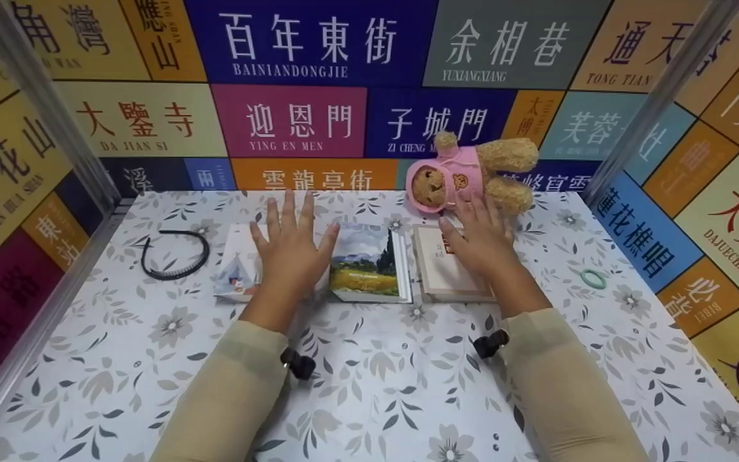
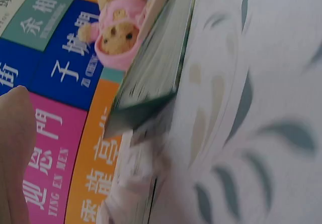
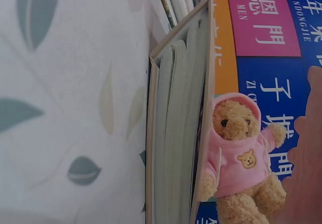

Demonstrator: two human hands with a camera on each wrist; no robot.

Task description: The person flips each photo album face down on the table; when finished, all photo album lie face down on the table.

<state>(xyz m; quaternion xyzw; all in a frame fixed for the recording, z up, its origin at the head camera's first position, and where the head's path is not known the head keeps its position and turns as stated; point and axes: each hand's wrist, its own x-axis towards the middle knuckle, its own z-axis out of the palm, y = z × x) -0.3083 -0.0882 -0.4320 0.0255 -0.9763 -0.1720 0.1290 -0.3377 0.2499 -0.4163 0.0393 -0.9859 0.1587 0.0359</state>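
Both hands are held with straight fingers over a row of books, nothing gripped. My left hand (image 1: 292,253), fingers spread, is above the gap between a pale book with a tent picture (image 1: 235,280) and a landscape-covered book (image 1: 366,266). My right hand (image 1: 486,242) covers part of a thick beige book (image 1: 437,273); in the right wrist view, fingers (image 3: 304,168) show apart from the book's page block (image 3: 173,128). Just past its fingertips lies a teddy bear (image 1: 462,176) in a pink hoodie. Whether either hand touches anything in the head view is hard to tell.
A black toothed headband (image 1: 206,253) lies left of the books. On the far right is a small green ring-shaped thing (image 1: 593,278). The table wears a white leaf-patterned cover (image 1: 369,391), and panels with large lettering (image 1: 305,42) stand behind and on both sides.
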